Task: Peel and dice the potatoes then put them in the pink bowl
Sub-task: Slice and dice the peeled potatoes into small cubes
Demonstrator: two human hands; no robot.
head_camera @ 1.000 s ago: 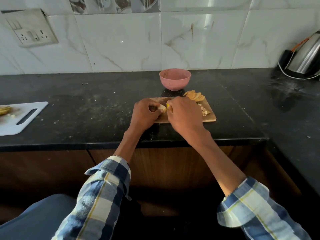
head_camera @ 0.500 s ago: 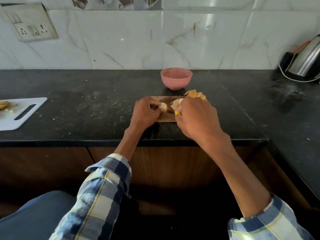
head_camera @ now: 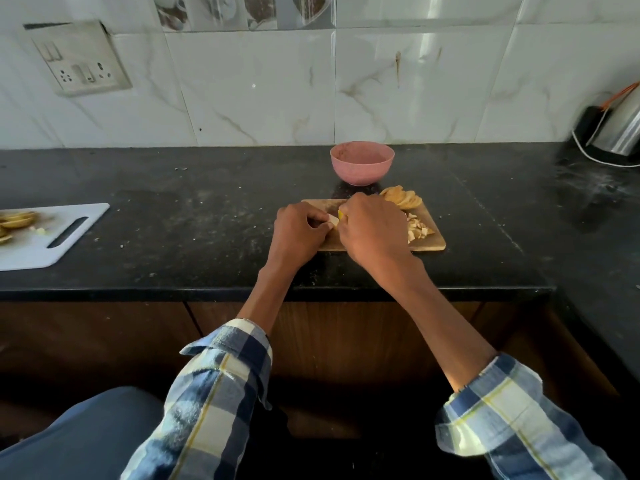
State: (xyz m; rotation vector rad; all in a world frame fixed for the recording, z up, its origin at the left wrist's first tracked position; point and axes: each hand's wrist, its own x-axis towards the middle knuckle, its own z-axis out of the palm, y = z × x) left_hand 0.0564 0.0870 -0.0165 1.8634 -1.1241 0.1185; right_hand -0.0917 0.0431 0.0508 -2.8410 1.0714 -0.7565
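Dicing underway: left hand (head_camera: 298,230) pinches a potato piece (head_camera: 333,220) on the board (head_camera: 429,242); right hand (head_camera: 372,233) grips a yellow-handled knife (head_camera: 340,214). Next, cut pieces (head_camera: 417,230) must go into the pink bowl (head_camera: 362,162) just beyond.

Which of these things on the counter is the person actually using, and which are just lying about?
In use: round pink bowl; wooden chopping board; pale potato piece; left hand; right hand.
Lying about: white plastic cutting board; steel kettle; wall socket.
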